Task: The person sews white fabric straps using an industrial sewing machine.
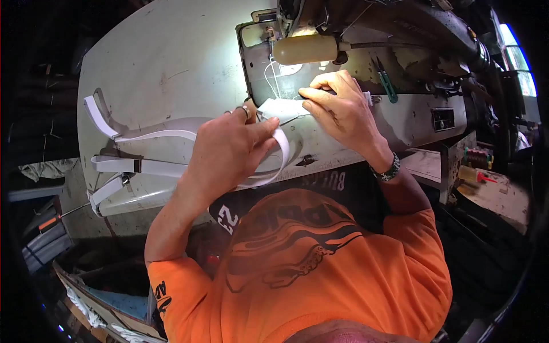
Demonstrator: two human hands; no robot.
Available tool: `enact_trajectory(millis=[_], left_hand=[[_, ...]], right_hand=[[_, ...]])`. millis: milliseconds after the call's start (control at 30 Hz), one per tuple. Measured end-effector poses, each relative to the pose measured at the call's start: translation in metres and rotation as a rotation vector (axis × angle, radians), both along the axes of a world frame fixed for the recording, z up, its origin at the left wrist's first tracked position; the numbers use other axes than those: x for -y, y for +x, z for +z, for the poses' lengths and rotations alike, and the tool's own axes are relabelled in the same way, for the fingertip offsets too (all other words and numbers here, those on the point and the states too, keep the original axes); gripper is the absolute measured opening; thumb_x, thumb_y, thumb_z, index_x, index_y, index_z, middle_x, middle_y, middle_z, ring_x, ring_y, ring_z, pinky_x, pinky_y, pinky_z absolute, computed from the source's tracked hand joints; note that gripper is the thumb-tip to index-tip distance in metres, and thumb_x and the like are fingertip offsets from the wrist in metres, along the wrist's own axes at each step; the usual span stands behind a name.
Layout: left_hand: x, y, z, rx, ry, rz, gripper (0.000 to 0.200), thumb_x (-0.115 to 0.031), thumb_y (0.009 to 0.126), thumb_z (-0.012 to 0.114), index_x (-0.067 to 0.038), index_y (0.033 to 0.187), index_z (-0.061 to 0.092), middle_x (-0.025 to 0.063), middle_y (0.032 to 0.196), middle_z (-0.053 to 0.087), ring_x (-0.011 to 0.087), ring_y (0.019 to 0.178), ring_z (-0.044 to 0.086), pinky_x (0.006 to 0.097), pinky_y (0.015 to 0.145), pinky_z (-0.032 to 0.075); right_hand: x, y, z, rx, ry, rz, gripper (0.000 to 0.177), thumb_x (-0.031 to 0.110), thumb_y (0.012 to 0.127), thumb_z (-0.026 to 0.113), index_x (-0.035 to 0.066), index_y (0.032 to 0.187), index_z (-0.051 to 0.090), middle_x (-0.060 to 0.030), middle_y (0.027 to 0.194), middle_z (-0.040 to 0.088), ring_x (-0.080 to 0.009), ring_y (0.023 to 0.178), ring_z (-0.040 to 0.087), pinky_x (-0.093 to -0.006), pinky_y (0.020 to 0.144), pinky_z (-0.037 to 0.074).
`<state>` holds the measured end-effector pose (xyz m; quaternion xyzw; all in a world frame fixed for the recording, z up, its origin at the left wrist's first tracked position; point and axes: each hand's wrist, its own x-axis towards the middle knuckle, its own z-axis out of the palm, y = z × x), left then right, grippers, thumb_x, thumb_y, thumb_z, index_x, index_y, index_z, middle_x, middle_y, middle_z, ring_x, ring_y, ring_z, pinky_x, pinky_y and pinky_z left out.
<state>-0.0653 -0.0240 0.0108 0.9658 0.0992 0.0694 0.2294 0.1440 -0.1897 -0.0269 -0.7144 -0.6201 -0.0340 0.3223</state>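
Note:
A white strap (pixel 154 132) with metal sliders (pixel 126 179) lies in loops over the pale machine bed. Its end, a folded white piece (pixel 281 108), is pinched between the thumb and fingers of my left hand (pixel 229 140). One loop of the strap hangs below those fingers. My right hand (pixel 343 108) is closed at the right edge of the white piece, holding a small dark thing that its fingers mostly hide. White threads (pixel 273 80) run from the white piece up toward the sewing machine (pixel 412 28).
A cream cylinder (pixel 305 50) on the machine sits just above my hands. Green-handled thread snips (pixel 386 83) lie on the bed at right. Thread spools (pixel 477 157) and a bottle with a red tip (pixel 477 175) stand farther right. An orange-handled screwdriver (pixel 50 222) is at left.

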Motion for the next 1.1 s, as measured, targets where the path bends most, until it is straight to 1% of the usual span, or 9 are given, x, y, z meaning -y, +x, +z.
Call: enact_trajectory(millis=[100, 200, 333, 433, 567, 767, 867, 967, 1100], left_hand=[[-0.002, 0.006, 0.013, -0.008, -0.066, -0.015, 0.023, -0.018, 0.092, 0.077, -0.020, 0.114, 0.082, 0.0094, 0.086, 0.063, 0.0271, 0.074, 0.065, 0.0387, 0.067, 0.052], [-0.007, 0.019, 0.021, -0.106, -0.320, 0.032, 0.021, -0.010, 0.091, 0.074, -0.012, 0.110, 0.082, 0.0098, 0.085, 0.062, 0.0196, 0.074, 0.059, 0.0334, 0.069, 0.048], [-0.016, 0.041, 0.014, 0.010, -0.433, 0.111, 0.020, -0.007, 0.089, 0.073, -0.003, 0.107, 0.081, 0.0079, 0.076, 0.058, 0.0133, 0.069, 0.052, 0.0321, 0.063, 0.044], [-0.012, 0.057, 0.011, -0.005, -0.330, 0.123, 0.020, -0.009, 0.088, 0.074, -0.003, 0.107, 0.081, 0.0067, 0.070, 0.055, 0.0148, 0.065, 0.051, 0.0330, 0.061, 0.043], [-0.008, 0.065, -0.006, 0.001, -0.197, 0.109, 0.014, -0.012, 0.087, 0.074, 0.001, 0.092, 0.076, 0.0156, 0.074, 0.062, 0.0275, 0.065, 0.059, 0.0381, 0.063, 0.046], [-0.013, 0.071, -0.029, 0.335, -0.023, -0.011, 0.012, -0.007, 0.091, 0.067, 0.003, 0.084, 0.066, 0.0187, 0.072, 0.062, 0.0335, 0.066, 0.060, 0.0422, 0.066, 0.048], [-0.014, 0.069, -0.018, 0.112, -0.260, 0.215, 0.011, -0.007, 0.090, 0.067, 0.003, 0.089, 0.069, 0.0183, 0.074, 0.062, 0.0311, 0.069, 0.061, 0.0415, 0.067, 0.049], [-0.013, 0.067, -0.015, 0.173, -0.209, 0.039, 0.012, -0.008, 0.090, 0.069, 0.003, 0.092, 0.071, 0.0173, 0.074, 0.062, 0.0289, 0.070, 0.061, 0.0402, 0.067, 0.048], [-0.013, 0.069, -0.002, -0.017, -0.153, -0.030, 0.011, -0.013, 0.090, 0.069, -0.002, 0.089, 0.072, 0.0179, 0.082, 0.067, 0.0367, 0.080, 0.065, 0.0453, 0.073, 0.051]], right_hand=[[-0.001, -0.001, -0.005, -0.040, 0.032, 0.006, 0.018, 0.014, 0.089, 0.076, 0.007, 0.106, 0.077, -0.0063, 0.098, 0.064, -0.0268, 0.096, 0.057, -0.0382, 0.089, 0.047], [0.001, -0.002, -0.006, -0.049, 0.044, -0.002, 0.016, 0.014, 0.089, 0.076, 0.007, 0.103, 0.076, -0.0053, 0.096, 0.062, -0.0257, 0.094, 0.057, -0.0380, 0.088, 0.047], [0.000, -0.001, -0.009, -0.057, 0.071, 0.013, 0.013, 0.015, 0.091, 0.075, 0.007, 0.100, 0.073, -0.0050, 0.094, 0.061, -0.0252, 0.092, 0.056, -0.0382, 0.088, 0.047], [0.000, -0.002, -0.008, -0.043, 0.051, 0.011, 0.012, 0.016, 0.091, 0.075, 0.008, 0.100, 0.073, -0.0055, 0.094, 0.060, -0.0256, 0.092, 0.057, -0.0384, 0.087, 0.047], [0.001, 0.000, -0.011, -0.040, 0.052, 0.031, 0.012, 0.016, 0.092, 0.074, 0.008, 0.101, 0.071, -0.0062, 0.096, 0.060, -0.0264, 0.095, 0.057, -0.0390, 0.088, 0.046], [0.001, 0.000, -0.009, -0.049, 0.029, 0.044, 0.012, 0.015, 0.092, 0.072, 0.008, 0.102, 0.071, -0.0074, 0.099, 0.060, -0.0275, 0.101, 0.058, -0.0399, 0.091, 0.046], [0.003, -0.001, -0.010, -0.058, 0.017, 0.042, 0.012, 0.014, 0.092, 0.071, 0.008, 0.102, 0.071, -0.0081, 0.100, 0.060, -0.0280, 0.102, 0.058, -0.0403, 0.092, 0.046], [0.002, 0.000, -0.011, -0.062, 0.014, 0.047, 0.011, 0.014, 0.092, 0.071, 0.008, 0.100, 0.071, -0.0086, 0.100, 0.060, -0.0284, 0.102, 0.058, -0.0405, 0.091, 0.046], [0.002, 0.000, -0.011, -0.062, 0.016, 0.041, 0.011, 0.015, 0.092, 0.071, 0.007, 0.098, 0.071, -0.0089, 0.099, 0.060, -0.0288, 0.102, 0.058, -0.0410, 0.091, 0.046]])
